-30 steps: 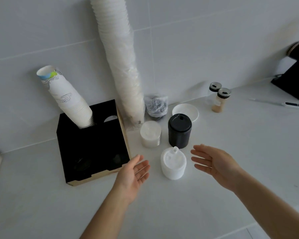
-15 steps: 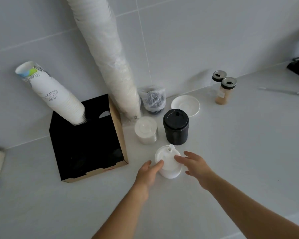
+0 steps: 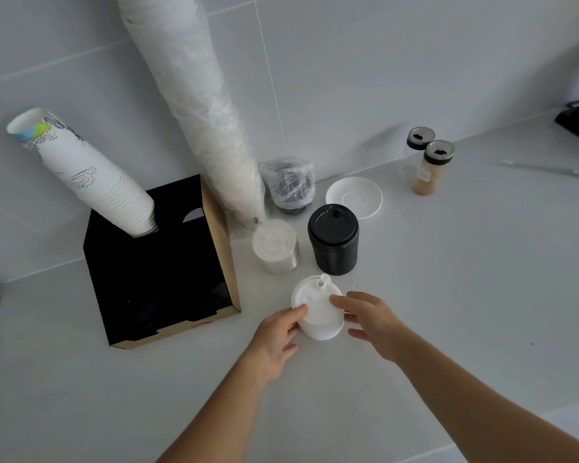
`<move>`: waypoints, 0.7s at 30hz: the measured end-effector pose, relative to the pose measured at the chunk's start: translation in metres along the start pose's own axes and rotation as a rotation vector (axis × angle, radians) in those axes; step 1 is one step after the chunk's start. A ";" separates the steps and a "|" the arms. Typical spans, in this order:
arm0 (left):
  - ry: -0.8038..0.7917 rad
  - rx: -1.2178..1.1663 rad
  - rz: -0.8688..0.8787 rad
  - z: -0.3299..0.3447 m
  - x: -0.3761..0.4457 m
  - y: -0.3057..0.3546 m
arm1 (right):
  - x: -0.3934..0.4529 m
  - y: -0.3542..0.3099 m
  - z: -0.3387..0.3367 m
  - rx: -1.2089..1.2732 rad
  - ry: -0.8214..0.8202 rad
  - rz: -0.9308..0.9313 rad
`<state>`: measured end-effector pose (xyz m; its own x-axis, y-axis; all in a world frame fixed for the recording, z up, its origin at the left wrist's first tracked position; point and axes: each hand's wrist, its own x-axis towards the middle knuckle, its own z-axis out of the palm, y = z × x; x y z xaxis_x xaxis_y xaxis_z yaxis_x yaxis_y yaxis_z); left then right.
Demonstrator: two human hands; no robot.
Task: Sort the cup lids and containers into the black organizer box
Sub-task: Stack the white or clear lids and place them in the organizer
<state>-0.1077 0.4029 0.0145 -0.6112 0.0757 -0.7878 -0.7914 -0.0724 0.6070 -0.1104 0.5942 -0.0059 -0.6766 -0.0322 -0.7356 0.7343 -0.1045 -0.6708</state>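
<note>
Both our hands have closed in since a second ago, when they hovered open on either side of the stack of white plastic sip lids (image 3: 318,310). Now our left hand (image 3: 276,334) presses its fingertips against the stack's left edge, and our right hand (image 3: 370,317) rests its fingers on the top and right side, so the two hands cup it between them. We cannot tell whether the stack has left the white countertop (image 3: 448,295); it looks seated, just below centre of the frame.

Left of it sits the black cardboard organizer box (image 3: 163,262), with one tilted stack of printed white paper cups (image 3: 91,175) leaning out of a back compartment. Its front compartments look dark; we cannot tell what they hold.

We judge the sorting barely begun. Waiting near the middle of the frame are the stack of clear lids (image 3: 274,250), the black lidded cylinder (image 3: 333,240) and the plastic-wrapped bundle of black lids (image 3: 290,183) behind them. A tall plastic-sleeved column of white cups (image 3: 201,105) leans against the tiled wall at top centre, touching the box's right wall.

A white saucer (image 3: 354,195) and two spice shakers (image 3: 428,162) stand to the upper right, probably not part of the job.
</note>
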 end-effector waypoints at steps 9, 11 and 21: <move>-0.002 -0.106 0.100 -0.013 -0.020 -0.003 | -0.025 -0.003 0.014 0.004 -0.084 -0.068; 0.001 -0.124 0.136 -0.019 -0.028 -0.005 | -0.032 -0.006 0.022 -0.014 -0.113 -0.092; -0.008 -0.168 0.332 -0.065 -0.075 0.015 | -0.062 -0.032 0.082 0.040 -0.184 -0.219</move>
<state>-0.0730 0.3316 0.0756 -0.8347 0.0282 -0.5500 -0.5378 -0.2566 0.8031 -0.0964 0.5182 0.0686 -0.8201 -0.1836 -0.5419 0.5693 -0.1675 -0.8049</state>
